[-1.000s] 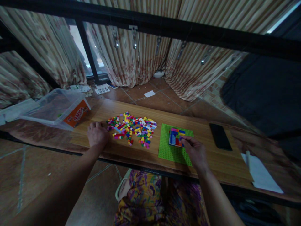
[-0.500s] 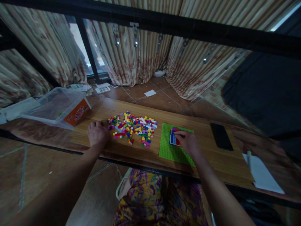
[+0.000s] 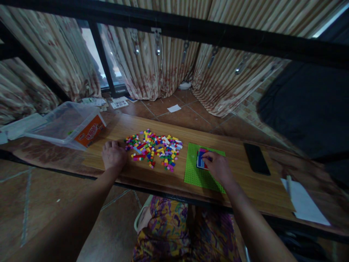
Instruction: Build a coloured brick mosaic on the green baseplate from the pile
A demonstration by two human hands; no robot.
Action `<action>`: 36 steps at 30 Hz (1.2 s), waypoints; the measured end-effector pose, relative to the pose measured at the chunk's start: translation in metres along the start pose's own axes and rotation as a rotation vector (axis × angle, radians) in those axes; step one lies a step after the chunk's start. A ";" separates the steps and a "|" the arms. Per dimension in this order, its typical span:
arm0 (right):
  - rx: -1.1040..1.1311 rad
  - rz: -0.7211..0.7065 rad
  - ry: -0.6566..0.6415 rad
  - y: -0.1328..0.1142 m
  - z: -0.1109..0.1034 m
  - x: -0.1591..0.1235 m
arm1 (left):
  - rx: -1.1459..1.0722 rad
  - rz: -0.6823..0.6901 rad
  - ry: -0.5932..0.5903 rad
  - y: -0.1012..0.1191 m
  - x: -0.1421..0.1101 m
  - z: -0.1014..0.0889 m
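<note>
My right hand [image 3: 219, 167] lies over a small block of joined coloured bricks [image 3: 200, 160] that stands on a green baseplate [image 3: 195, 174]. Its fingers curl over the block's top and right side and hide most of it. My left hand [image 3: 113, 156] rests knuckles-up on the wooden table [image 3: 240, 182], fingers curled, with nothing visible in it. It sits just left of a spread pile of several small coloured bricks [image 3: 154, 147], close to the pile's edge.
A clear plastic bin with an orange label [image 3: 65, 125] lies tilted at the table's left end. A black phone [image 3: 256, 158] lies right of the baseplate, with white paper [image 3: 305, 203] and a pen [image 3: 288, 183] farther right. Curtains and a black bar stand behind.
My right hand has slid from the block's near right corner up onto the block and now covers most of it. My left hand has stayed in place.
</note>
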State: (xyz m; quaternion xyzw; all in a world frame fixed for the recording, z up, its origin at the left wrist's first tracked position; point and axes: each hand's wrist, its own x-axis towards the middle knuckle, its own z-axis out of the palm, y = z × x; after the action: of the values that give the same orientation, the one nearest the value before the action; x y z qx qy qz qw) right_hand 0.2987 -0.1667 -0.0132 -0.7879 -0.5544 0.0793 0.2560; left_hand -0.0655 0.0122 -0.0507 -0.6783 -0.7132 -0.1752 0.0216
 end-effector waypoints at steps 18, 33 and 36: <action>-0.132 -0.086 0.002 -0.002 0.003 0.007 | -0.010 -0.014 -0.014 -0.001 0.001 0.002; -0.068 -0.071 0.077 0.002 0.007 0.005 | -0.020 -0.012 -0.009 -0.001 0.000 0.002; -0.051 -0.050 0.056 0.001 0.007 0.006 | -0.003 -0.003 -0.008 -0.001 0.001 0.002</action>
State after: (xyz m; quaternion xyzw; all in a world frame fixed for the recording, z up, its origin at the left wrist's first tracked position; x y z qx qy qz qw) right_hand 0.2990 -0.1595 -0.0183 -0.7821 -0.5684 0.0367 0.2530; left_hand -0.0667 0.0132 -0.0525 -0.6780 -0.7141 -0.1735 0.0174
